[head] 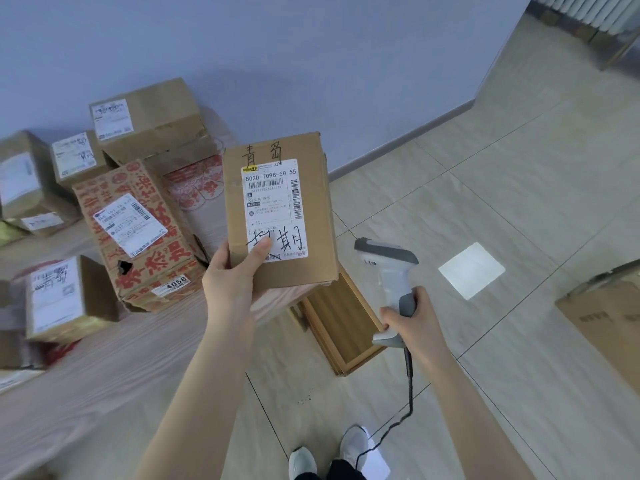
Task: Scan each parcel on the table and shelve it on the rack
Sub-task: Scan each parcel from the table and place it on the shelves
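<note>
1. the parcel (280, 209) is up over the right edge of the surface (138, 368), with the left hand (230, 282) at its lower left corner.
2. the scanner (389, 268) is just right of the parcel, in the right hand (412, 317), above the floor (519, 209).
3. left of the parcel, a big box (138, 233) lies on the surface; a back box (149, 116) sits behind it and a small box (65, 299) before it, further left.
4. an open tray (343, 327) lies below the parcel, between the hands.
5. a far box (606, 323) stands at the right edge.
</note>
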